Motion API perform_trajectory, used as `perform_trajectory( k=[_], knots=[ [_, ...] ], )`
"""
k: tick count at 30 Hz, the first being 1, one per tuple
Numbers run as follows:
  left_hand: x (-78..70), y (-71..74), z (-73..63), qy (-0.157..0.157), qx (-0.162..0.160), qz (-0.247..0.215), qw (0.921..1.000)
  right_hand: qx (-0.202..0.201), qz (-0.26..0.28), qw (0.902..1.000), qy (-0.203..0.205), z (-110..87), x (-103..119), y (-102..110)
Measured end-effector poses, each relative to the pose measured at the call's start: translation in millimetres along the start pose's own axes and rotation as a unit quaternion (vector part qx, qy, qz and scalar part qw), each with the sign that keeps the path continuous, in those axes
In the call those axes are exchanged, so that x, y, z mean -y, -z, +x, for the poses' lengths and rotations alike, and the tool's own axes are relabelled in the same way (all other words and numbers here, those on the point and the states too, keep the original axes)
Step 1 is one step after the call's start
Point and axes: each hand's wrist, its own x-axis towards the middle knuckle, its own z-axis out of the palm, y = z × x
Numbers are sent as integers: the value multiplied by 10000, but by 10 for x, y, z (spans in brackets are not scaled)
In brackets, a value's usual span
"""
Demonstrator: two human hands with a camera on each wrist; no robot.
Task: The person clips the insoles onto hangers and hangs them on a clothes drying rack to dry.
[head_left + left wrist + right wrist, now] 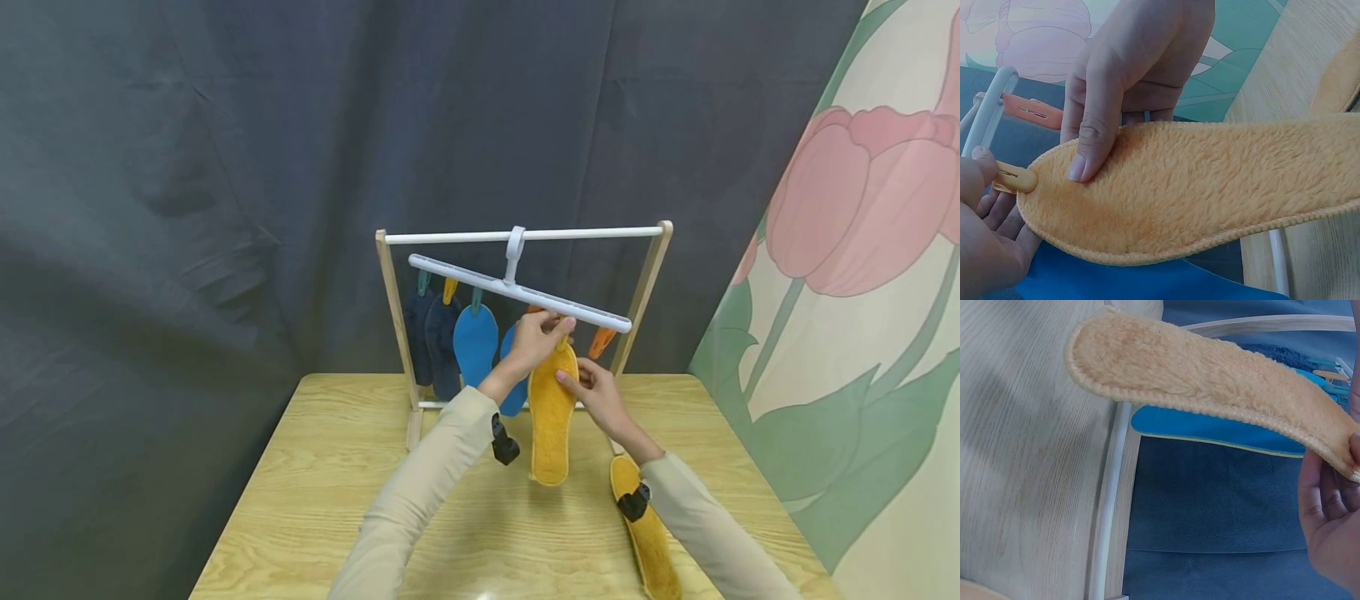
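Note:
A fuzzy yellow insole (pixel 551 425) hangs upright below the right half of a white clip hanger (pixel 459 272). My left hand (pixel 532 342) pinches the yellow clothespin (pixel 1015 177) at the insole's top end between thumb and fingers. The clothespin's tip overlaps the insole's edge in the left wrist view. My right hand (pixel 602 400) holds the insole by its upper right edge, the thumb on the fuzzy face and the fingers behind. A second yellow insole (pixel 651 542) lies on the table under my right forearm.
Two blue insoles (pixel 475 342) and two dark fuzzy insoles (pixel 442 354) hang from clips to the left. An orange clothespin (pixel 602 342) hangs near the hanger's right end. The hanger hooks over a rack's white rod (pixel 592 233); wooden posts (pixel 648 287) flank it on the wood-grain table (pixel 330 483).

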Motion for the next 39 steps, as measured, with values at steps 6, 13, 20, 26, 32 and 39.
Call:
perform_trajectory(
  k=[6,13,20,26,32,39],
  knots=[
    [-3,7,-6,76,-32,2,10000,5,-3,10000,-10,-2,5,-5],
    [-8,14,-27,148,-56,8,9999,33,-33,10000,-76,-17,-13,-13],
    [-18,22,-38,171,-23,39,9998,21,-74,9999,-69,-24,-20,-21],
    [-11,24,-42,182,-23,-36,9998,38,-230,9997,-97,-34,-14,-29],
    [-9,27,-60,189,-40,-134,9997,54,-334,9994,-52,-46,-31,-41],
    [-8,38,-81,147,-45,-178,9997,137,-249,9996,-68,-63,-25,-58]
  ],
)
